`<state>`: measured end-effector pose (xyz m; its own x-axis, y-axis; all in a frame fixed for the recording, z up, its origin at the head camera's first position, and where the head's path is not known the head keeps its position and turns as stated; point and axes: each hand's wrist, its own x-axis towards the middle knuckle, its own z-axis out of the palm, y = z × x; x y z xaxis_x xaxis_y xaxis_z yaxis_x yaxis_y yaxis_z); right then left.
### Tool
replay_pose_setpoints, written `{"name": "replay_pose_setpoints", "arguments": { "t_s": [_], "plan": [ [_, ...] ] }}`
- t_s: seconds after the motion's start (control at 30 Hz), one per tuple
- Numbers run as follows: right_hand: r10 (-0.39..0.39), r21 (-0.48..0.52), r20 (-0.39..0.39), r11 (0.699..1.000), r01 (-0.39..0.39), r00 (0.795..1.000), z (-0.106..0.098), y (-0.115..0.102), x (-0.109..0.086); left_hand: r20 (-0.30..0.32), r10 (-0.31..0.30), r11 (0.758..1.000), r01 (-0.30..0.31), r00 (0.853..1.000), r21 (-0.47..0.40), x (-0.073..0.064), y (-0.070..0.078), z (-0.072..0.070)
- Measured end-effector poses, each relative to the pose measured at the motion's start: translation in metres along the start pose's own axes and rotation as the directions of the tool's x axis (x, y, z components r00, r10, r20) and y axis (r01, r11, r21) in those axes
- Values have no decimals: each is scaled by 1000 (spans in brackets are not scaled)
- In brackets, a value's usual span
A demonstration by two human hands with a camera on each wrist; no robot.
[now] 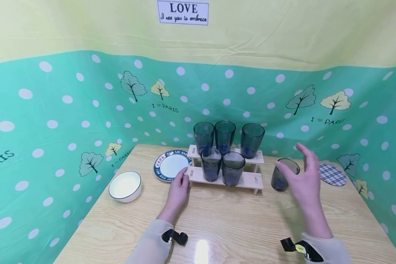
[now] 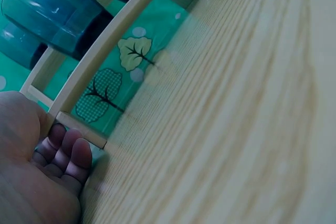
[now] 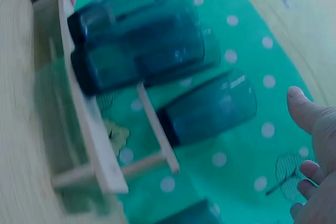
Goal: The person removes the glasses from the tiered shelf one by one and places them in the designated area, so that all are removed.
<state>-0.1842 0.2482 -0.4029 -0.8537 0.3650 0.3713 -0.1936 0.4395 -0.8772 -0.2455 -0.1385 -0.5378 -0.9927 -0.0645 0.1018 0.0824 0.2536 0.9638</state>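
Observation:
A two-tier wooden rack (image 1: 250,179) stands on the table with several dark tinted glasses on it: a glass (image 1: 211,167) and another glass (image 1: 232,170) on the lower tier, three on the upper. My left hand (image 1: 177,192) holds the left end of the lower tier; in the left wrist view, its curled fingertips (image 2: 81,153) show at that end. Right of the rack a single dark glass (image 1: 279,180) stands upright on the table. Beside it is my right hand (image 1: 305,187), thumb and fingers spread apart, holding nothing. The thumb partly covers the glass in the head view.
A white bowl (image 1: 125,187) sits at the table's left edge. Behind my left hand lies a blue-rimmed plate (image 1: 161,161), reaching close to the rack. A checked round mat (image 1: 332,175) lies at the far right. A patterned curtain (image 1: 217,84) hangs behind the table.

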Motion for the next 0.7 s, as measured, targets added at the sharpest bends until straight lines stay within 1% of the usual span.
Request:
{"name": "replay_pose_setpoints", "arguments": {
  "t_s": [0.07, 0.13, 0.3, 0.5, 0.6, 0.7],
  "plan": [
    [-29, 18, 20, 999, 29, 999, 7, -7, -3, -1, 1, 1000, -1, 1000, 2, 0, 0, 0],
    [-42, 37, 51, 998, 40, 998, 14, -12, -5, -2, -1, 1000, 1, 1000, 2, -1, 0, 0],
    [-79, 99, 141, 993, 66, 987, 34, -18, -9, -2, -7, 1000, 7, 1000, 0, -1, 0, -1],
    [-116, 182, 245, 981, 72, 963, 59, -20, -11, -3, -12, 1000, 12, 1000, -3, 0, -2, 0],
    [-117, 184, 295, 981, 63, 948, 70, -19, -12, 2, -7, 1000, 7, 1000, -12, 1, -3, 0],
    [-93, 165, 343, 986, 38, 935, 80, -15, -13, 5, -4, 1000, 4, 1000, -17, 0, -2, 0]
  ]
}}
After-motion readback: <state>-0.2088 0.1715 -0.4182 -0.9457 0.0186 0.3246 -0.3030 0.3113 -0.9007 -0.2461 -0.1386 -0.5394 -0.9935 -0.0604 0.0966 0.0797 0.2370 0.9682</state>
